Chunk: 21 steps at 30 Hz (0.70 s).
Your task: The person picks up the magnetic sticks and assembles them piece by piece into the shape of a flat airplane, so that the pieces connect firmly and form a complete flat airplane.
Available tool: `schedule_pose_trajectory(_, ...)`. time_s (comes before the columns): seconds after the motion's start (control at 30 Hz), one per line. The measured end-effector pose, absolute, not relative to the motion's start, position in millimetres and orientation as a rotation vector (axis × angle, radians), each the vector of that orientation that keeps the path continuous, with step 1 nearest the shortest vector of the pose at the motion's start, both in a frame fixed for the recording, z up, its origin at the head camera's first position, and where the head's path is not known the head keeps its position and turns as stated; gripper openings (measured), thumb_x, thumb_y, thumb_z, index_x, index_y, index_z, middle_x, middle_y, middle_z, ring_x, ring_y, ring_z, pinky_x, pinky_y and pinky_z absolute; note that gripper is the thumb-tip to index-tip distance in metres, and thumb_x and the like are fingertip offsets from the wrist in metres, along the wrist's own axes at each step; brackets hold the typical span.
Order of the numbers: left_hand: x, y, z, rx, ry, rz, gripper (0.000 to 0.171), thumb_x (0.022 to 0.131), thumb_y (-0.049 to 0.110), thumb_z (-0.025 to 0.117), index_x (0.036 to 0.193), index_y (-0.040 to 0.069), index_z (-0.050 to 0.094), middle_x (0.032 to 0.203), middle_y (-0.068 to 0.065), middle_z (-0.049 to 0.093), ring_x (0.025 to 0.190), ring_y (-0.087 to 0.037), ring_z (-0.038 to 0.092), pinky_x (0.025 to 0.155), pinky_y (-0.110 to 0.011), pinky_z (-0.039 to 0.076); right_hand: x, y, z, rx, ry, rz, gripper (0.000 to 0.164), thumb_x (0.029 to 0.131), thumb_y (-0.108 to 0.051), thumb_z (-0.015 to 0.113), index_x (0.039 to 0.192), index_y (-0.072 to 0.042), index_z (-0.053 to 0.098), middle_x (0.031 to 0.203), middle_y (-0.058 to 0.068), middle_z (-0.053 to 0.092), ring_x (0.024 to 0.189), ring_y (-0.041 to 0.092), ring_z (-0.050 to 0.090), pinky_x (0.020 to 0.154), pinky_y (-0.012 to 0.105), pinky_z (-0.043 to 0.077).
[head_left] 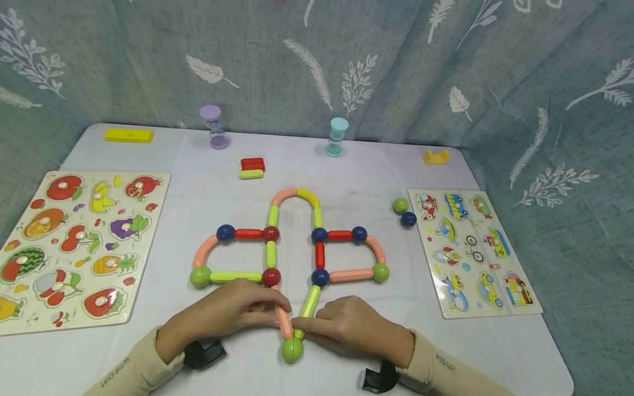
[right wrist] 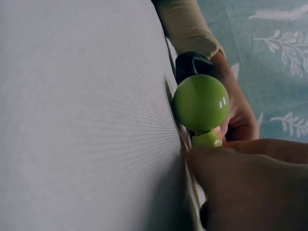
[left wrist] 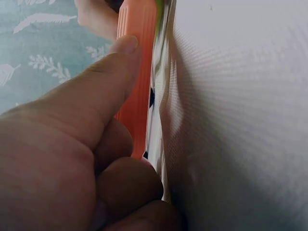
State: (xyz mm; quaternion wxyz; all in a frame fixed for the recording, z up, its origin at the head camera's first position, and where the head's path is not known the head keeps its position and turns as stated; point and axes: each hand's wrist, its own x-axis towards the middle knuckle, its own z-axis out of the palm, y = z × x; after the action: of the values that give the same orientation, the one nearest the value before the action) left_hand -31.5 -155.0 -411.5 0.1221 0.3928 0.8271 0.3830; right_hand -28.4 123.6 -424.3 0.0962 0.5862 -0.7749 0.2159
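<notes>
A flat outline of magnetic sticks and balls lies on the white table. Its lowest point is a green ball point(head_left: 292, 350), where a salmon stick point(head_left: 283, 320) and a lime stick point(head_left: 310, 301) meet in a V. My left hand point(head_left: 233, 309) pinches the salmon stick; in the left wrist view the thumb lies along this ridged stick point(left wrist: 134, 91). From the other side, my right hand point(head_left: 349, 325) pinches the lime stick near its lower end. In the right wrist view the green ball point(right wrist: 201, 102) sits just beyond those fingertips, which hide most of the lime stick.
Fruit puzzle board point(head_left: 89, 247) at left, vehicle puzzle board point(head_left: 470, 253) at right. Loose green point(head_left: 400, 205) and blue point(head_left: 408, 219) balls lie beside the latter. Farther back are spare sticks point(head_left: 252, 165), purple point(head_left: 214, 126) and teal point(head_left: 337, 136) sand timers, and yellow blocks point(head_left: 129, 135).
</notes>
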Motion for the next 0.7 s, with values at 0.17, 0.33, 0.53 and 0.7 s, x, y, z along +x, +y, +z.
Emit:
schedule_pose_trajectory(0.17,-32,-155,-412,1.160,2.418,1.130,0.023,0.088,0.035,0.065,0.110,0.033,0.065,0.097,0.023,0.061,0.075,0.000,0.053,0.064,-0.019,0.044,-31,124,-424,1.775,-2.316,0.538,0.040,0.095,-0.017,0.054,0.134,-0.025,0.050,0.076,-0.014,0.061,0.064,-0.002,0.052,0.058,0.014,0.041)
schedule_pose_trajectory(0.33,-32,-154,-412,1.145,2.411,1.144,0.023,0.087,0.035,0.065,0.110,0.034,0.065,0.096,0.023,0.061,0.072,0.000,0.052,0.062,-0.019,0.043,-32,123,-424,1.772,-2.289,0.550,0.034,0.096,-0.016,0.053,0.129,-0.023,0.055,0.079,-0.013,0.061,0.066,-0.001,0.054,0.059,0.015,0.042)
schedule_pose_trajectory(0.53,-31,-153,-413,1.146,2.449,1.132,0.025,0.086,0.038,0.066,0.111,0.035,0.065,0.071,0.021,0.049,0.060,0.003,0.043,0.054,-0.017,0.038,-26,122,-421,1.759,-2.323,0.716,0.039,0.088,-0.016,0.059,0.126,-0.024,0.057,0.064,-0.016,0.050,0.057,-0.005,0.043,0.053,0.010,0.032)
schedule_pose_trajectory(0.7,-25,-151,-408,1.129,2.552,1.051,0.030,0.084,0.042,0.067,0.113,0.036,0.064,0.064,0.021,0.040,0.055,0.004,0.038,0.051,-0.016,0.034,-8,118,-418,1.772,-2.287,0.862,0.042,0.085,-0.028,0.064,0.126,-0.022,0.057,0.060,-0.018,0.043,0.055,-0.008,0.032,0.051,0.007,0.024)
